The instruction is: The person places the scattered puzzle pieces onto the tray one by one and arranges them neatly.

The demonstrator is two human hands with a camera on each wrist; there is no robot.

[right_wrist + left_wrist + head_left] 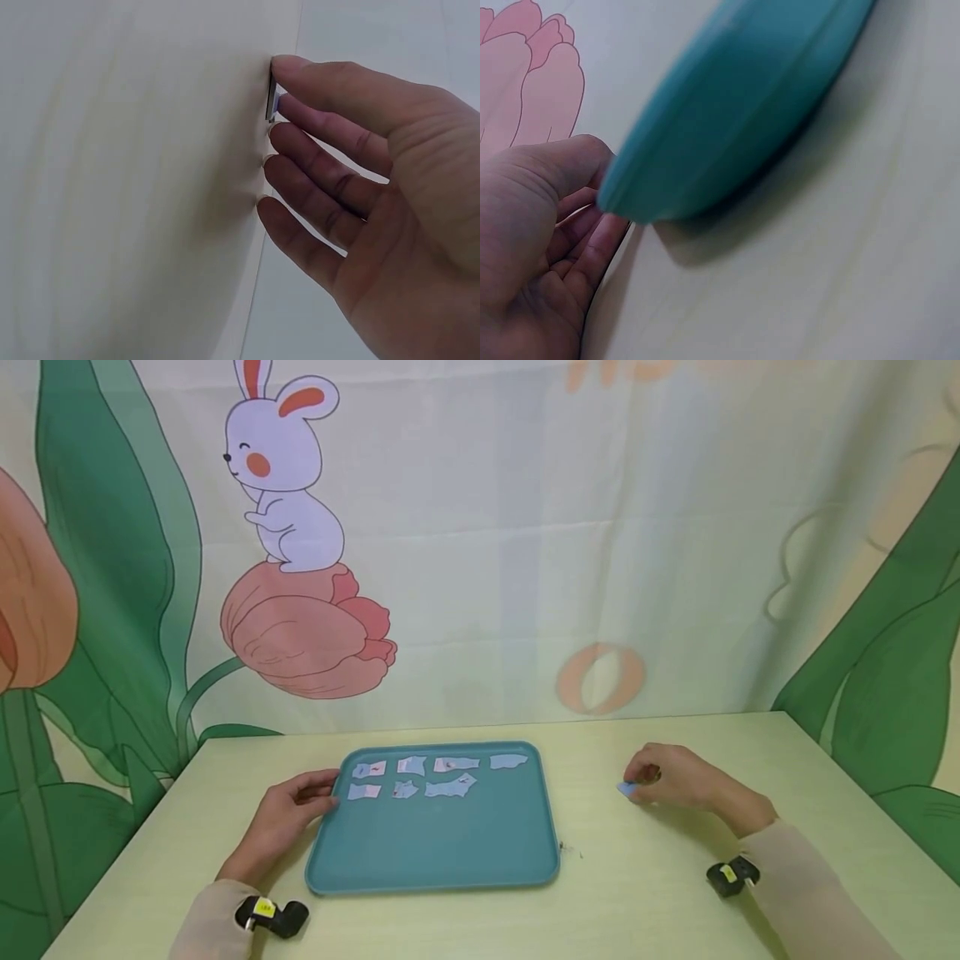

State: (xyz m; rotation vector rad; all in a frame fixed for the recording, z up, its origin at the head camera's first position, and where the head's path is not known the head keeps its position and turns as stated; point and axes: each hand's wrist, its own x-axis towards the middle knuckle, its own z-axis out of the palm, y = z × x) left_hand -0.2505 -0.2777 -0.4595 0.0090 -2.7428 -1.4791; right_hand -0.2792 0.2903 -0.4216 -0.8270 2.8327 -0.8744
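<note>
My left hand [288, 810] is at the left edge of a teal tray [442, 852], thumb and fingertips gripping its rim [619, 199] in the left wrist view. Several torn-looking scraps [450, 787], light blue with some pink, lie in two rows across the tray's far half. Right of the tray, my right hand [678, 774] pinches a small blue scrap [626, 789] low over the table. Seen from the right wrist, the scrap [271, 97] is edge-on between thumb and index finger, its face hidden, and the other fingertips [279, 217] reach down to the tabletop.
A pale wooden table [622, 902] carries the tray. Tiny dark specks [567, 847] lie by the tray's right edge. Behind the table hangs a curtain [487, 568] printed with a rabbit and tulips. Black wrist cameras [273, 917] sit on both sleeves.
</note>
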